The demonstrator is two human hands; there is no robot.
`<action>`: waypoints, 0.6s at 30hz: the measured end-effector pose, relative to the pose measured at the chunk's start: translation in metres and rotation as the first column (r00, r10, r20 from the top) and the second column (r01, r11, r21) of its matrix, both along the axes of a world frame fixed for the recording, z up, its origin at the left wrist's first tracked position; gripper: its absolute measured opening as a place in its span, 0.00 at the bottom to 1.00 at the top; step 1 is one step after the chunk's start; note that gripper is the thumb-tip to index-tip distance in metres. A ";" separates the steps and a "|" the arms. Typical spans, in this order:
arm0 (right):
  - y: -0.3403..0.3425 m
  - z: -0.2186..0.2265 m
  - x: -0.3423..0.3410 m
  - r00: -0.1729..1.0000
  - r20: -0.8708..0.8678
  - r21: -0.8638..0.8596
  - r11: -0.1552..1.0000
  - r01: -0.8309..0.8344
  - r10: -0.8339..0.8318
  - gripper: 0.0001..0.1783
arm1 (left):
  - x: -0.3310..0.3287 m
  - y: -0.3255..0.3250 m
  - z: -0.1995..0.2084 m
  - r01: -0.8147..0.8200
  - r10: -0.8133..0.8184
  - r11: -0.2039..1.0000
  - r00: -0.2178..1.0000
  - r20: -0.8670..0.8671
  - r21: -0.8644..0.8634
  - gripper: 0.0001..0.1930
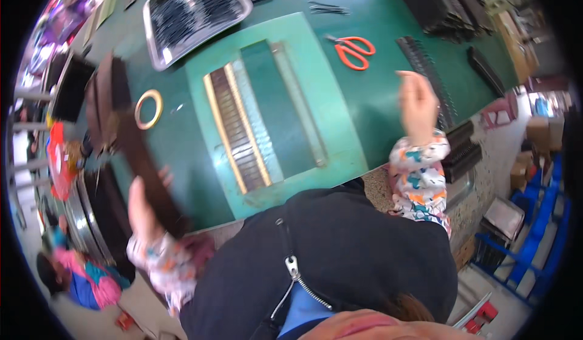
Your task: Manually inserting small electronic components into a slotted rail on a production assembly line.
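Green work table (376, 12) takes up most of the view. Lighter green board (340, 130) lies on it, set at an angle in front of the person. Stack of black strips (434, 3) at the far right of the table. Metal tray (153, 45) full of thin black pieces at the far left, right by the board's corner. Brown bundle (112, 91) near the table's left side.

Brown strip (144, 155) runs from the bundle down toward the near edge, left of the board. Left hand (144, 212) is on it: fingertips one side, rest of the hand the other, strip gripped between. Motion blur, so exact finger contact is unclear.

Black toothed strip (425, 67) on the right side of the table. Right hand (418, 104) is right over its left edge, also blurred; fingers look close together, can't tell if they're holding anything or touching the strip.

On the board, left half: ribbed brown piece (235, 130) between two pale narrow bars. Clear bar (299, 106) further right on the same board.

Small stuff: orange-handled scissors (342, 44) between board and toothed strip; tape roll (139, 112) between bundle and board; a few loose thin black pieces (329, 9) beyond the scissors.
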State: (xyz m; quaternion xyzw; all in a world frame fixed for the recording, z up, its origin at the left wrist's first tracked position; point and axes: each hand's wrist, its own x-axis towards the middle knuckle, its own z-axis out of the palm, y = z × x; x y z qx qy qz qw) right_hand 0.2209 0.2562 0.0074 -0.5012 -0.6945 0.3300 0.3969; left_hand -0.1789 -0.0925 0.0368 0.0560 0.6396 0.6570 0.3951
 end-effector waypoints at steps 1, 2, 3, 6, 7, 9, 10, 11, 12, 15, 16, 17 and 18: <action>-0.018 -0.003 -0.041 0.968 -0.042 -0.015 0.969 -0.247 0.246 0.19 | 0.029 0.044 -0.005 0.015 -0.023 0.995 0.997 0.078 0.095 0.30; -0.033 -0.015 -0.073 0.884 -0.109 -0.055 0.885 -0.462 0.455 0.21 | 0.050 0.083 -0.007 0.075 -0.118 0.982 0.960 0.255 0.173 0.29; -0.055 -0.011 -0.108 0.834 -0.192 -0.209 0.809 -0.549 0.517 0.22 | 0.065 0.106 -0.018 0.198 -0.275 0.944 0.915 0.296 0.264 0.24; -0.070 -0.048 -0.152 0.791 -0.263 -0.187 0.775 -0.604 0.553 0.25 | 0.113 0.171 -0.063 0.177 -0.247 0.948 0.933 0.260 0.262 0.14; -0.066 -0.076 -0.161 0.829 -0.245 -0.024 0.852 -0.523 0.502 0.26 | 0.119 0.184 -0.063 0.274 -0.308 0.934 0.943 0.126 0.229 0.14; -0.057 -0.090 -0.174 0.850 -0.245 0.133 0.885 -0.446 0.466 0.28 | 0.108 0.184 -0.072 0.295 -0.284 0.940 0.955 -0.091 0.170 0.14; -0.047 -0.086 -0.172 0.871 -0.158 0.148 0.883 -0.445 0.465 0.28 | 0.104 0.184 -0.079 0.329 -0.285 0.938 0.912 -0.296 0.111 0.15; -0.038 -0.081 -0.168 0.889 -0.069 0.161 0.884 -0.438 0.453 0.29 | 0.102 0.183 -0.083 0.357 -0.293 0.933 0.824 -0.484 0.043 0.15; -0.034 -0.076 -0.166 0.900 0.022 0.176 0.885 -0.432 0.435 0.30 | 0.099 0.180 -0.084 0.356 -0.294 0.934 0.828 -0.477 0.042 0.15; -0.042 -0.053 -0.158 0.859 0.155 -0.057 0.872 -0.485 0.488 0.23 | 0.078 0.175 -0.080 0.329 -0.239 0.933 0.871 -0.428 0.148 0.14; -0.039 -0.048 -0.156 0.825 0.207 -0.173 0.849 -0.499 0.526 0.20 | 0.074 0.170 -0.076 0.333 -0.240 0.929 0.875 -0.421 0.163 0.14; -0.030 -0.045 -0.153 0.825 0.224 -0.168 0.854 -0.492 0.519 0.20 | 0.070 0.161 -0.071 0.323 -0.246 0.938 0.876 -0.416 0.125 0.13; -0.015 -0.043 -0.150 0.798 0.339 -0.073 0.859 -0.506 0.499 0.16 | 0.068 0.153 -0.066 0.300 -0.241 0.950 0.878 -0.413 0.084 0.13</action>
